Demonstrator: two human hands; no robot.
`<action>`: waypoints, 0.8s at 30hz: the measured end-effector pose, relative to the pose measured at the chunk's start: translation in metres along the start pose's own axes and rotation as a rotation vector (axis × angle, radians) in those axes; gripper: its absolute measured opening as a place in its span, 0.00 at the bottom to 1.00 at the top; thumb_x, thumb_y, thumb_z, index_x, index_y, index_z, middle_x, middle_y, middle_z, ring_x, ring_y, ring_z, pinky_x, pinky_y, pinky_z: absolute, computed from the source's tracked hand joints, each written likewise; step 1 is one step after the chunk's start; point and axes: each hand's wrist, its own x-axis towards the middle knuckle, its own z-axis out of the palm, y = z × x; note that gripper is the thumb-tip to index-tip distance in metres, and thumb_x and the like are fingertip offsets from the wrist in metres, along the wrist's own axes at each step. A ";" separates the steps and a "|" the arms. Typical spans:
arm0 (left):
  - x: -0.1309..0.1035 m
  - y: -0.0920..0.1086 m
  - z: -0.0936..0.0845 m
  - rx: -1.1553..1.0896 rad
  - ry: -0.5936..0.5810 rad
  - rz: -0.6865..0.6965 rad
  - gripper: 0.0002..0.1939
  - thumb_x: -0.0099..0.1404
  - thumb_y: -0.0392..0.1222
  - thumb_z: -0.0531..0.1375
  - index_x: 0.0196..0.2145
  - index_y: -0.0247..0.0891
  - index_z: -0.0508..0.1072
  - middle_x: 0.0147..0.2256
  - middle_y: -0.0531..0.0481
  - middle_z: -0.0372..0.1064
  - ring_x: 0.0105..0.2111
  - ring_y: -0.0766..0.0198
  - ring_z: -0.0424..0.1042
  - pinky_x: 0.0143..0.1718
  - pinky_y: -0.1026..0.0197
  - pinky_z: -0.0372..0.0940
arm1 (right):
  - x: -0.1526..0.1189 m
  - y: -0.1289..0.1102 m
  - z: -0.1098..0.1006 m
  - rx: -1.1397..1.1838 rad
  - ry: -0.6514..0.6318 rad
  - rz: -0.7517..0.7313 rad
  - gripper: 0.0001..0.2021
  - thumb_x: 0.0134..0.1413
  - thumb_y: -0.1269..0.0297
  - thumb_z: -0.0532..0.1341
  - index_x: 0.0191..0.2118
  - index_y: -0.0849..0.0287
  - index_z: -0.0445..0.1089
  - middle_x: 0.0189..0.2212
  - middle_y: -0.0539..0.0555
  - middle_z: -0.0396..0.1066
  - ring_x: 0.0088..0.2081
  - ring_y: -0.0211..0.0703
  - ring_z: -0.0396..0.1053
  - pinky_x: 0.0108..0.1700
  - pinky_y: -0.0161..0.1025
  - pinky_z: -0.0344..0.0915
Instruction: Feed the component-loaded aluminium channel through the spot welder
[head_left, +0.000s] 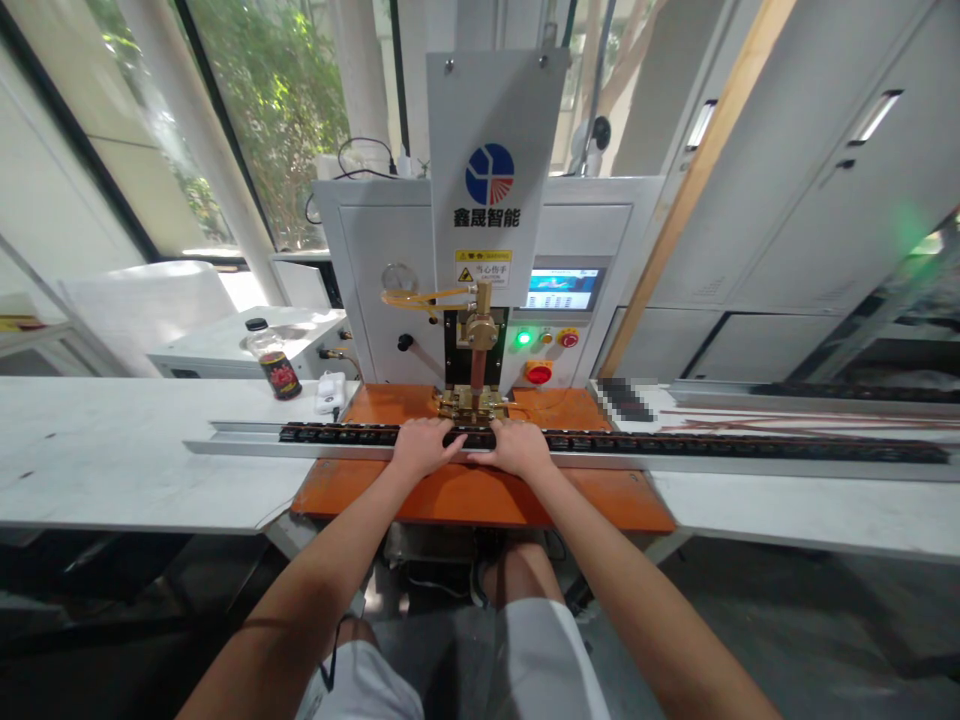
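A long silver metal channel (600,460) lies crosswise in front of me, with a row of black segments (735,445) and thin reddish-brown strips along it. My left hand (426,447) grips the channel left of centre, fingers over the black row and thumb pointing inward. Just to its right, my right hand (519,447) grips it the same way; the thumbs are a small gap apart. Some fingertips are hidden behind the row. Directly beyond my hands stands the brass and copper head (478,375) of a grey machine (382,250), close above the channel.
An orange plate (480,495) lies under the channel on the white table (135,460). A dark drink bottle (274,360) and a white adapter (330,393) stand at left. The machine bears a lit screen (562,288) and a red knob (538,373). More rails (825,395) lie at right.
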 end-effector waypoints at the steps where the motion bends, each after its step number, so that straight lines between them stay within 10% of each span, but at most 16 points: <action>1: 0.000 -0.001 0.000 0.004 0.002 -0.002 0.27 0.69 0.60 0.46 0.38 0.38 0.76 0.33 0.43 0.75 0.34 0.55 0.73 0.36 0.57 0.60 | 0.000 0.000 0.000 -0.001 -0.005 0.000 0.43 0.48 0.25 0.44 0.46 0.62 0.70 0.41 0.67 0.74 0.42 0.55 0.72 0.44 0.45 0.64; 24: -0.021 -0.051 -0.011 0.008 -0.027 -0.095 0.25 0.67 0.59 0.48 0.39 0.41 0.78 0.34 0.43 0.76 0.35 0.55 0.73 0.38 0.57 0.60 | -0.005 0.015 -0.009 -0.040 -0.116 -0.009 0.45 0.46 0.24 0.45 0.52 0.60 0.68 0.42 0.67 0.74 0.45 0.59 0.72 0.46 0.47 0.64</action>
